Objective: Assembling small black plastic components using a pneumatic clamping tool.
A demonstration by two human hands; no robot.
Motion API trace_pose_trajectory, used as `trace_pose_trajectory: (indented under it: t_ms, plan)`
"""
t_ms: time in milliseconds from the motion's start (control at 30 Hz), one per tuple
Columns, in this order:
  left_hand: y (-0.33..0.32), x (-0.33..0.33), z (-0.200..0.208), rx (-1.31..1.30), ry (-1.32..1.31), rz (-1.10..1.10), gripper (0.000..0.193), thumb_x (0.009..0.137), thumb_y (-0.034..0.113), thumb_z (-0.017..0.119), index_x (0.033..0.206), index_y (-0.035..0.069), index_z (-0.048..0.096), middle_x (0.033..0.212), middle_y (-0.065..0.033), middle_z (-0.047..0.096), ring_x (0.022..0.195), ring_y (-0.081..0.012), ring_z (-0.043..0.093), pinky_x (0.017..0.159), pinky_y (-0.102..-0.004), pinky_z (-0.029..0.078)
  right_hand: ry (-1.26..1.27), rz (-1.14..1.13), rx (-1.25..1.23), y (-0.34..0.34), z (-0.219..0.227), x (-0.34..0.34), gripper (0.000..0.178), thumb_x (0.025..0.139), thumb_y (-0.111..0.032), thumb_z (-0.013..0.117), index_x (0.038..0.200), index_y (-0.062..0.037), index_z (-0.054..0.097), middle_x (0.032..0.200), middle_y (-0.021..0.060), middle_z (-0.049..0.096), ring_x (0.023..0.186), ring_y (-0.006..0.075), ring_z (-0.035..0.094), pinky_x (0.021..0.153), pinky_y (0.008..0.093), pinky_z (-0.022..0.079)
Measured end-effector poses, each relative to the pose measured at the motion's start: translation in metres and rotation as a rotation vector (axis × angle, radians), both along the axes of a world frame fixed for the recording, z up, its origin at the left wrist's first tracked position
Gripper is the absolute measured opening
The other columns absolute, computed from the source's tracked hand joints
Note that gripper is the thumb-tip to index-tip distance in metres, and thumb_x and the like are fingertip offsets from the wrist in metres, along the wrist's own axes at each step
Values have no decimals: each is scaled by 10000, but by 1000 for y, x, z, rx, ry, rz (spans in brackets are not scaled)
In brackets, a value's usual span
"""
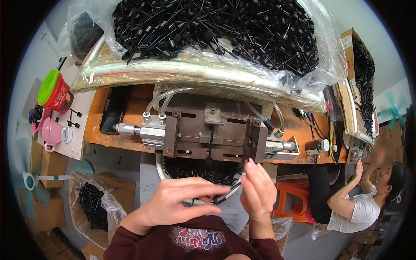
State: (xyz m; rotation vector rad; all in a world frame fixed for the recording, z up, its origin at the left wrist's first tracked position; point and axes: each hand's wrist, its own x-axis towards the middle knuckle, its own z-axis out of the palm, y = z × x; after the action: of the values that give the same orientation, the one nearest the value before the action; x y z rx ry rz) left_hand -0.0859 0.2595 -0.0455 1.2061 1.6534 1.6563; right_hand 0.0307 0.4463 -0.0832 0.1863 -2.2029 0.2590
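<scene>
My left hand [184,199] is over my lap, its thumb and fingers spread apart. A small black plastic part with a thin rod [221,198] lies in the gap near those fingertips and slants up toward my right hand; I cannot tell whether anything grips it. My right hand [258,190] is raised with fingers stretched out, their tips just below the right block of a dark metal clamping fixture [190,132]. Beneath the fixture, a round container of black parts [199,169] is partly hidden by my hands.
Across the bench's back, a big plastic-lined box holds a heap of black rod parts [216,30]. Pneumatic cylinders [154,132] flank the fixture. A red bucket [58,93] and pink cup [52,131] stand left. At right, another person [357,203] works near an orange stool [288,199].
</scene>
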Motion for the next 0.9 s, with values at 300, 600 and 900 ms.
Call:
trace_pose_trajectory:
  t_ms: [300, 600, 900]
  plan:
    - [10, -1, -38, -119, 814, 393, 272, 699, 65, 782, 958, 22, 710, 1229, -147, 649, 882, -206, 662, 662, -299, 531, 138, -130, -330, -1, -9, 0, 211, 820, 113, 696, 1020, 46, 689, 1053, 231, 687, 886, 301, 727, 706, 347, 619]
    - [33, -4, -48, -342, 1105, 366, 227, 760, 106, 725, 958, -4, 704, 1261, -180, 646, 638, -141, 625, 631, -274, 483, 88, -3, -542, -6, -3, 6, 349, 833, 135, 601, 1179, 93, 620, 1235, 295, 589, 976, 384, 698, 832, 386, 601]
    - [31, -3, -42, -432, 1128, 331, 209, 774, 95, 711, 952, -14, 708, 1259, -191, 645, 577, -119, 597, 587, -264, 457, 174, 217, -904, -18, -4, 4, 395, 772, 141, 674, 1120, 42, 515, 1435, 304, 342, 990, 382, 693, 805, 383, 634]
